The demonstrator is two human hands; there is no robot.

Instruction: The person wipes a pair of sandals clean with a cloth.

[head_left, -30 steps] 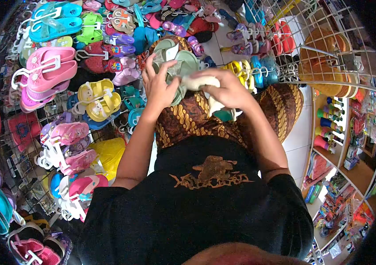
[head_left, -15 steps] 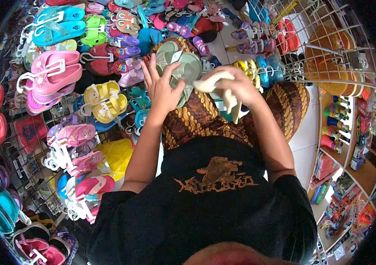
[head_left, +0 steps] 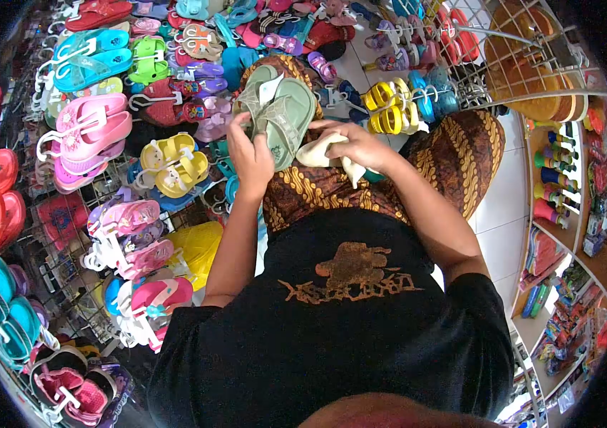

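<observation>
My left hand (head_left: 252, 158) is closed around the near end of a pair of green sandals (head_left: 296, 105), thumb by one strap and fingers curled at the side of the other sandal. The pair rests tilted on my left knee, side by side, with a small white tag (head_left: 268, 90) lying against the straps. My right hand (head_left: 360, 146) is clenched on a bunched cream cloth (head_left: 317, 153), just beside the right-hand sandal; I cannot tell whether my fingertips touch its edge. A bit of something teal (head_left: 373, 176) shows below that hand, mostly hidden. Under it all are my brown and gold patterned trousers (head_left: 460, 164), and nearer me my black shirt (head_left: 332, 342). Just beyond my right hand hang yellow sandals (head_left: 392, 107). To my left are another yellow pair (head_left: 175, 167), pink shoes (head_left: 93, 118), blue slippers (head_left: 93, 69) and a yellow bag (head_left: 202, 248). White floor tiles (head_left: 499, 196) and stocked shelves (head_left: 556, 239) lie off to my right.
</observation>
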